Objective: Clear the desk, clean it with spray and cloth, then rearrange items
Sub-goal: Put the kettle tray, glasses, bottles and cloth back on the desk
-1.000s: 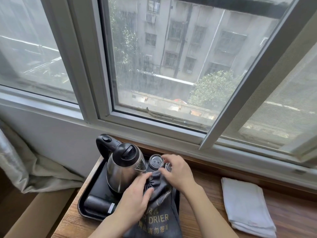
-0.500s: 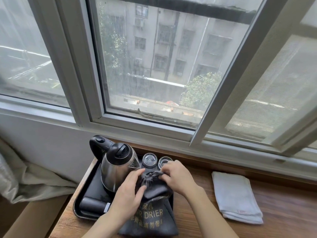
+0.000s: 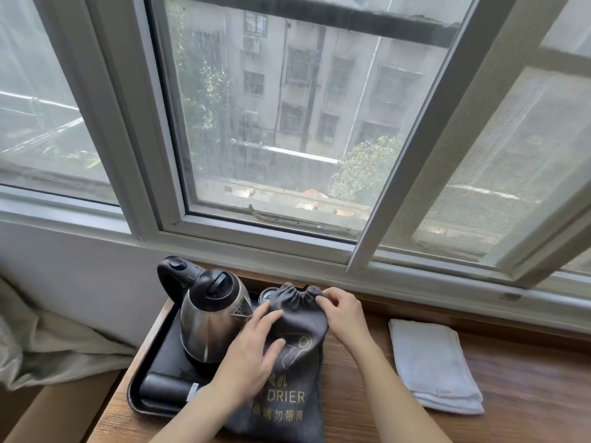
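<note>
— So, what are the hands doing?

— Left hand [image 3: 252, 353] lies flat on the grey hair-drier bag [image 3: 297, 372], fingers straight and spread, pressing its front. Right hand [image 3: 343, 310] has its fingertips curled on the gathered drawstring neck at the bag's top right corner, pinching the cloth.

— And the bag itself?

— It lies on the wooden desk [image 3: 367, 404], neck towards the window, its left edge over the rim of the black tray [image 3: 140, 391]. A glass [image 3: 266, 295] peeks out just behind the neck.

— What else sits on the tray?

— A steel electric kettle [image 3: 211, 318], touching the bag's left side, and a dark cylinder [image 3: 166, 386] lying in front of it; I can't tell what that is.

— Anything to the right?

— A folded white cloth [image 3: 431, 366] on the desk, well apart from the bag.
</note>
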{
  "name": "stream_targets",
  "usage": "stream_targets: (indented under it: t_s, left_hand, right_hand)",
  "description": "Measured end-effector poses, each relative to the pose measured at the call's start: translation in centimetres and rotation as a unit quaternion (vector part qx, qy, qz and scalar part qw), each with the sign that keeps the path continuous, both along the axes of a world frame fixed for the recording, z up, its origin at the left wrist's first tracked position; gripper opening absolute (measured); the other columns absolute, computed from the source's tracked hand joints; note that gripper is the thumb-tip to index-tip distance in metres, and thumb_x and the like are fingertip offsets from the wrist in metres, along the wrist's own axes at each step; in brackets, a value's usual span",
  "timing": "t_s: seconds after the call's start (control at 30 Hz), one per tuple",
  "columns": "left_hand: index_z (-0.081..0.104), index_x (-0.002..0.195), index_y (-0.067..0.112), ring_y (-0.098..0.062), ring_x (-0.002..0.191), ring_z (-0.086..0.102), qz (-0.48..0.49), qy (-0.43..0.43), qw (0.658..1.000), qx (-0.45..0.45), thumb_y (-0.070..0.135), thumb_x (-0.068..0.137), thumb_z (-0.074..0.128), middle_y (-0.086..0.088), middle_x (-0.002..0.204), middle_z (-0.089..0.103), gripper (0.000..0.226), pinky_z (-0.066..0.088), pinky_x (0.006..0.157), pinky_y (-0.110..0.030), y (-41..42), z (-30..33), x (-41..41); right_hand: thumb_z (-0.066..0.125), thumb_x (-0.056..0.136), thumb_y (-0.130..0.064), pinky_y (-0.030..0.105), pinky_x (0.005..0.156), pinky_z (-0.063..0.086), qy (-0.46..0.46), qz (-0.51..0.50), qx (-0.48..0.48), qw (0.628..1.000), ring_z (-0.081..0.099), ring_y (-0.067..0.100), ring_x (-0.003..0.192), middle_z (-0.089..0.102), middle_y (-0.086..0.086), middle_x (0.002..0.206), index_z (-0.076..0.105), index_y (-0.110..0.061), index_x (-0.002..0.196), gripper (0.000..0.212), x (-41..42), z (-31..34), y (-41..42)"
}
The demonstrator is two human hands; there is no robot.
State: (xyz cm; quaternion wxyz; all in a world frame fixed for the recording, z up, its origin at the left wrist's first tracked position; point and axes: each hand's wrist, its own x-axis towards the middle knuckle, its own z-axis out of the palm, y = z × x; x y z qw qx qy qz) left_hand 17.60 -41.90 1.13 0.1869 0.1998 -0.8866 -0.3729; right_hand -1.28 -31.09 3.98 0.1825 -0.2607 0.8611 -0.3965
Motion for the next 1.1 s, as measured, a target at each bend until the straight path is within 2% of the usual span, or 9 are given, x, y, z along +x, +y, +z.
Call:
stream_targets:
  t_s: [0.13,0.23,0.4,0.5,0.6,0.7,0.8,0.9,1.1]
  left_hand:
    - [0.039,0.146,0.028,-0.006,0.146,0.02,-0.007,-0.022,1.0,-0.002,0.035,0.097,0.056,0.014,0.159,0.013,0.052,0.014,0.112,-0.014,-0.2,0.1,-1.0]
    - [0.029,0.151,0.024,-0.01,0.149,0.011,-0.004,-0.051,0.999,0.012,0.04,0.097,0.054,0.008,0.164,0.001,0.062,0.012,0.115,-0.018,-0.1,-0.2,-1.4]
    - [0.007,0.157,0.024,-0.004,0.149,-0.005,-0.014,-0.044,0.999,0.015,0.049,0.093,0.058,0.01,0.161,-0.018,0.086,0.002,0.114,-0.012,0.1,-0.7,-1.4]
    - [0.025,0.151,0.026,0.001,0.148,0.007,-0.012,0.013,1.0,0.003,0.05,0.088,0.063,0.012,0.161,0.005,0.077,0.007,0.115,-0.009,0.3,-1.7,0.3]
    - [0.046,0.132,0.022,-0.011,0.139,0.035,-0.014,0.011,0.999,-0.03,0.055,0.086,0.057,0.009,0.146,0.034,0.058,0.019,0.114,-0.013,0.2,-3.6,2.6]
    - [0.032,0.149,0.025,-0.007,0.147,0.018,-0.083,-0.092,0.991,-0.048,0.077,0.086,0.033,0.013,0.155,0.018,0.082,0.008,0.118,-0.016,0.1,-4.8,3.6]
    - [0.011,0.156,0.026,-0.003,0.149,0.001,-0.111,-0.156,0.979,-0.067,0.089,0.074,0.011,0.015,0.159,0.004,0.104,0.001,0.119,-0.017,-0.4,-5.8,3.7]
    - [0.007,0.156,0.028,0.001,0.148,0.002,-0.102,-0.177,0.978,-0.053,0.092,0.072,0.01,0.009,0.163,0.007,0.106,0.002,0.118,-0.016,-0.8,-5.8,3.9]
    - [-0.003,0.156,0.027,-0.003,0.149,-0.001,-0.101,-0.183,0.978,-0.025,0.097,0.057,0.029,0.009,0.162,-0.003,0.125,0.001,0.116,-0.013,-0.2,-4.8,4.3]
  right_hand:
    - [0.067,0.094,-0.023,0.027,0.074,0.042,-0.008,-0.032,-0.005,0.999,0.063,0.017,0.086,0.07,-0.005,0.083,0.073,-0.019,0.09,0.009,-0.3,-1.2,-1.1]
    - [0.063,0.097,-0.027,0.026,0.08,0.04,-0.003,-0.037,0.024,0.999,0.061,0.019,0.097,0.067,-0.001,0.097,0.07,-0.016,0.111,0.018,-0.1,-1.4,-1.5]
    - [0.054,0.096,-0.041,0.021,0.111,0.029,0.219,0.014,-0.038,0.975,0.048,0.021,0.129,0.057,0.008,0.136,0.057,-0.007,0.137,0.053,4.1,-2.7,1.5]
    - [0.054,0.095,-0.048,0.025,0.121,0.02,0.27,0.047,-0.062,0.96,0.035,0.023,0.144,0.044,0.012,0.152,0.045,-0.009,0.147,0.066,7.1,-5.0,3.8]
    - [0.045,0.098,-0.061,0.025,0.124,0.014,0.258,0.075,-0.048,0.962,0.019,0.024,0.153,0.028,0.01,0.163,0.028,-0.016,0.156,0.076,9.2,-7.1,4.9]
    - [0.041,0.095,-0.069,0.022,0.123,0.01,0.227,0.113,-0.017,0.967,0.001,0.017,0.157,0.009,0.008,0.17,0.017,-0.021,0.161,0.085,10.6,-8.7,5.2]
    - [0.027,0.081,-0.089,0.024,0.125,0.004,0.148,0.137,0.039,0.979,-0.022,0.005,0.152,-0.023,-0.007,0.166,-0.006,-0.031,0.158,0.102,10.9,-9.0,5.2]
    - [0.012,0.067,-0.097,0.025,0.126,0.003,0.115,0.161,0.089,0.976,-0.024,0.006,0.151,-0.032,-0.018,0.158,-0.018,-0.038,0.151,0.107,10.2,-8.3,4.8]
    - [0.02,0.075,-0.094,0.026,0.126,0.0,0.127,0.143,0.091,0.977,-0.029,0.006,0.15,-0.033,-0.012,0.16,-0.02,-0.035,0.152,0.105,10.8,-7.5,4.9]
